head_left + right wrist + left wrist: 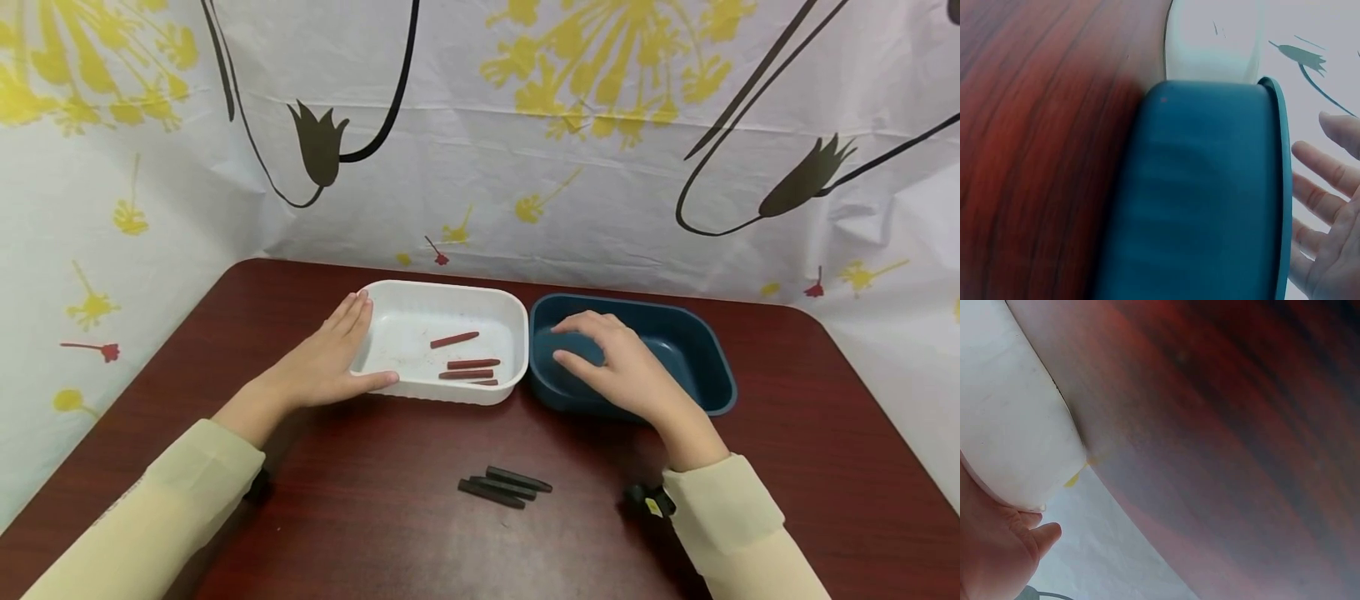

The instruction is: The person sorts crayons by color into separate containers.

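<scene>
My left hand (330,354) rests along the left end of a white plastic tray (442,393), fingers straight at its far left corner and thumb over the near rim. Several dark red crayons (472,364) lie inside that tray, toward its right side. Over the dark blue tray (708,367) hovers my right hand (618,362), fingers spread and slightly bent, nothing between them. The right wrist view shows those fingers (1322,197) beside the blue rim. In the left wrist view the left hand (997,544) lies against the white tray's wall.
Three black crayons (506,486) lie together on the dark red-brown table (375,517), in front of the trays. The two trays stand side by side, ends meeting. Behind them hangs a white sheet (420,167) with yellow and dark flower prints.
</scene>
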Action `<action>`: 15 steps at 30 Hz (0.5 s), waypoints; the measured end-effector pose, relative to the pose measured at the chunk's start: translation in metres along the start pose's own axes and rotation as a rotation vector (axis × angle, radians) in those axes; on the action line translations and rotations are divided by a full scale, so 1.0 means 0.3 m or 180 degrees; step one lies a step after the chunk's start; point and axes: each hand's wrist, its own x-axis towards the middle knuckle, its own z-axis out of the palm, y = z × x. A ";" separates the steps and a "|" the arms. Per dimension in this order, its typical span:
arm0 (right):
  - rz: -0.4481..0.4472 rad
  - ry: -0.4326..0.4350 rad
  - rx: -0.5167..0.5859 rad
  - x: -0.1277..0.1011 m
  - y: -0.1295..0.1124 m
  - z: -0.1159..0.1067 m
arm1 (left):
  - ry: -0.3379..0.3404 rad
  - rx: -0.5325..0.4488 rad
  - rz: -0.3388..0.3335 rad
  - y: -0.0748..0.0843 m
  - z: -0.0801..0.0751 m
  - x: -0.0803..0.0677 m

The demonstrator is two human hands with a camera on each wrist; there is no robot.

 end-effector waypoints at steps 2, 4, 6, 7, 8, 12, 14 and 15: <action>-0.0003 0.0002 -0.0020 -0.014 0.006 -0.009 | -0.0004 -0.0010 -0.0004 0.000 0.000 0.000; -0.0017 0.0001 -0.0045 -0.028 0.015 -0.018 | -0.0005 -0.0013 -0.0009 0.000 0.001 -0.001; -0.0020 -0.0006 -0.0090 -0.045 0.025 -0.027 | -0.0001 -0.0020 -0.0010 0.000 0.002 -0.001; -0.0018 -0.0008 -0.0127 -0.054 0.030 -0.032 | 0.0001 -0.0021 -0.0010 0.000 0.002 0.000; -0.0022 -0.0001 -0.0166 -0.063 0.036 -0.036 | 0.0002 -0.0023 -0.0009 0.000 0.002 0.000; 0.0017 0.0023 -0.0300 -0.103 0.054 -0.059 | 0.0010 -0.0032 -0.0007 0.000 0.002 0.001; 0.0079 0.0036 -0.0345 -0.124 0.060 -0.073 | 0.0005 -0.0037 -0.0004 0.001 0.002 0.001; 0.0105 0.0038 -0.0359 -0.135 0.063 -0.080 | 0.0005 -0.0040 -0.0005 0.001 0.001 0.001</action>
